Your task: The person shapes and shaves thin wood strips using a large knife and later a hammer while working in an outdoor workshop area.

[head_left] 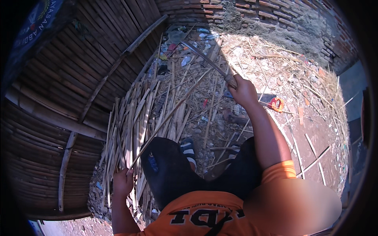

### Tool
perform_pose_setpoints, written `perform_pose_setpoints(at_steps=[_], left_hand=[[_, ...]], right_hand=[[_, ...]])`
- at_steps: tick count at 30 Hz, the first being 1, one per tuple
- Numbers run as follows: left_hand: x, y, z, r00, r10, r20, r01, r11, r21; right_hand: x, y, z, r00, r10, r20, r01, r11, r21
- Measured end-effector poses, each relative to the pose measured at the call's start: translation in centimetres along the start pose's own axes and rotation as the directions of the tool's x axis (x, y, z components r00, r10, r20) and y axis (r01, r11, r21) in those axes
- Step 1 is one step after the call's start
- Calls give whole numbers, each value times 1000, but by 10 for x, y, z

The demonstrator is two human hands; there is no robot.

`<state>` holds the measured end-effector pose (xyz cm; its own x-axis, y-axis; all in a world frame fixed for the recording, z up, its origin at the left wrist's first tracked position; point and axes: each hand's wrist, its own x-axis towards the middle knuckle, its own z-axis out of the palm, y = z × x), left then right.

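My right hand (243,91) is closed around the wooden handle of a machete (204,58), whose long blade points up and to the left over the littered ground. My left hand (123,183), low at the left, grips the near end of a long, thin bamboo strip (172,113). That strip slants away to the upper right, past my left knee, and its far end comes near the machete. Beneath and beside it lies a pile of split bamboo strips (138,114), close to my left hand.
A slatted bamboo wall (94,51) rises on the left, and a brick wall (275,15) stands at the back. Right of my right forearm lies what looks like a handsaw with an orange-red handle (277,104). Straw and scraps (275,51) cover the ground; loose sticks (315,159) lie at right.
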<state>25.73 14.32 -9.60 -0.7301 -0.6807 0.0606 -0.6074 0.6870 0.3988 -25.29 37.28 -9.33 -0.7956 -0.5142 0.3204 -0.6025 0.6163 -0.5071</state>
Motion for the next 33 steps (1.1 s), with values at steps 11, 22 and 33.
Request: perform_pose_setpoints(at_steps=[11,22,33], left_hand=[[-8,6,10,993,-112,33,116,976,-183],[-62,10,45,980,-180,80,185,981,-55],[-57,0,65,991,-131,23,132,991,-29]], right_hand=[[-25,-24,-22,972,-235,-12,233,953,196],[-29,-31,0,909,-361,210,365,931,22],[-17,-29,15,932,-286,221,260,956,139]])
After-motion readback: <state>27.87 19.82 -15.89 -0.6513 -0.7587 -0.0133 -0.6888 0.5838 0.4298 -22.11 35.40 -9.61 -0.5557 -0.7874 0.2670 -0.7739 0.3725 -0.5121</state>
